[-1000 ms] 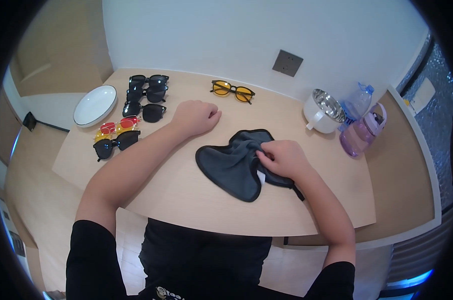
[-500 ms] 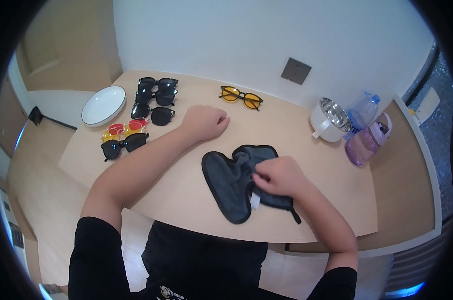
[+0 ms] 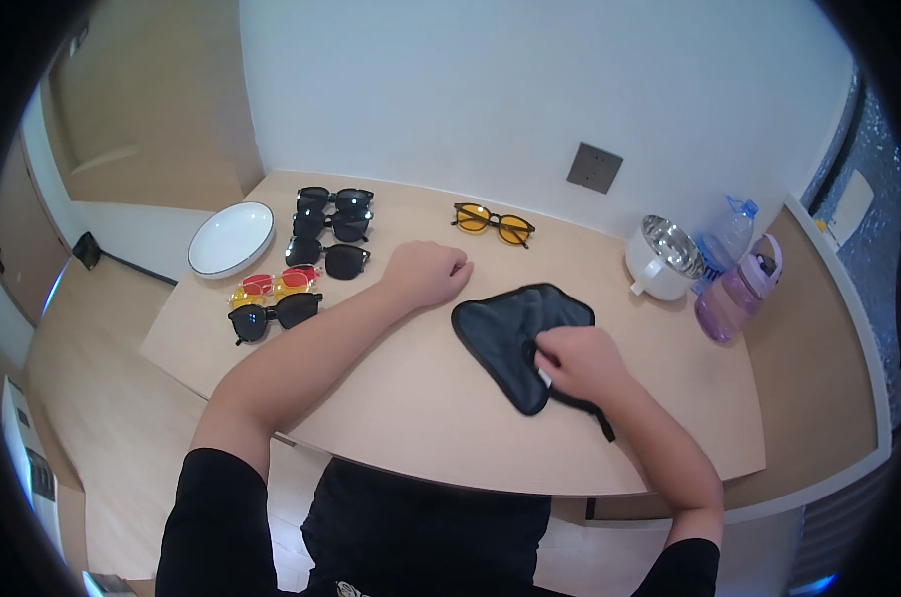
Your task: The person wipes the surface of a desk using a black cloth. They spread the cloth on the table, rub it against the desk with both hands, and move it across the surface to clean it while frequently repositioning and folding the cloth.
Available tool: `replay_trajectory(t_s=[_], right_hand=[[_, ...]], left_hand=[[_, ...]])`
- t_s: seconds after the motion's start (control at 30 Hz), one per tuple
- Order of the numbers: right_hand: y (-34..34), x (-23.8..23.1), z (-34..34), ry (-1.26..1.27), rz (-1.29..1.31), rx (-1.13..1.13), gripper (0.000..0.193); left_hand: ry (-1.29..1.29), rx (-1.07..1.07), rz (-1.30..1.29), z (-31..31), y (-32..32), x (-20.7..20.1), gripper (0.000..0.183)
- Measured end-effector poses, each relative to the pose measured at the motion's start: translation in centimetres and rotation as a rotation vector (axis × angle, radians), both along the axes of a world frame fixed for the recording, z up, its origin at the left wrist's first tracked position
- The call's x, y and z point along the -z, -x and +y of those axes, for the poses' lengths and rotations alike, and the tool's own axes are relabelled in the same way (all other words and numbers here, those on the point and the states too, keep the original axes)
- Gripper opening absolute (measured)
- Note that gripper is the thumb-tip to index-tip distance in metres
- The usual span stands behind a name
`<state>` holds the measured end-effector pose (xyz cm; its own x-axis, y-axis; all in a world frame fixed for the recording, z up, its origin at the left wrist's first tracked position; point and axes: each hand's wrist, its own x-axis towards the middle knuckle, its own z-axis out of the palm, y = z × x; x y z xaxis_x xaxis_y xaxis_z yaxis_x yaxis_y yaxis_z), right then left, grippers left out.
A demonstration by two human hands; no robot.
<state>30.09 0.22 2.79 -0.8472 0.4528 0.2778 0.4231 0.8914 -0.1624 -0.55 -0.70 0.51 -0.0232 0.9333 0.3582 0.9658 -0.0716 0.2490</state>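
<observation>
A dark grey cloth with black edging (image 3: 505,323) lies on the table in front of me, part of it folded over. My right hand (image 3: 582,364) is closed on the cloth's right part, with a small white tag showing under its fingers. A black strap end sticks out of the cloth on the near right. My left hand (image 3: 428,274) rests on the table as a loose fist, with nothing visible in it. Beyond it lie black-framed glasses with yellow lenses (image 3: 493,223), touched by neither hand.
Several dark sunglasses (image 3: 329,259) form a column at the left, with red-lensed glasses (image 3: 296,280) and yellow-lensed ones below. A white plate (image 3: 231,240) sits at the far left. A white steel-lined cup (image 3: 659,267), blue plastic bottle (image 3: 733,234) and purple bottle (image 3: 726,303) stand at the right.
Gripped by my right hand, the cloth has gone from bunched and spread out to a flatter, more compact folded shape. My left hand stays in place on the table; the view has shifted slightly.
</observation>
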Motion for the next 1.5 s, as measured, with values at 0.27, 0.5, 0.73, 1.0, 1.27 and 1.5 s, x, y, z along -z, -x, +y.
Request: replay_trajectory(t_s=[0.27, 0.5, 0.73, 1.0, 1.27, 1.5], right_hand=[[0.5, -0.8, -1.9, 0.006, -0.013, -0.351, 0.024], [-0.4, 0.5, 2.6, 0.031, -0.048, -0.004, 0.036], [-1.2, 0.0, 3.3, 0.03, -0.047, 0.343, 0.033], [0.3, -2.0, -2.9, 0.237, -0.159, -0.211, 0.032], [-0.9, -1.4, 1.4, 0.188, -0.169, -0.089, 0.036], [-2.8, -0.8, 5.4, 0.145, -0.134, 0.297, 0.034]], left_hand=[[0.034, 0.004, 0.024, 0.5, -0.4, -0.6, 0.036], [-0.007, 0.001, 0.035, 0.2, -0.1, -0.1, 0.038], [-0.014, 0.003, 0.011, 0.1, 0.2, 0.2, 0.039], [-0.003, 0.028, 0.003, 0.2, -0.5, -0.3, 0.039], [0.037, -0.01, 0.01, 0.1, -0.2, -0.9, 0.037], [0.028, -0.004, -0.001, 0.2, -0.1, -0.3, 0.038]])
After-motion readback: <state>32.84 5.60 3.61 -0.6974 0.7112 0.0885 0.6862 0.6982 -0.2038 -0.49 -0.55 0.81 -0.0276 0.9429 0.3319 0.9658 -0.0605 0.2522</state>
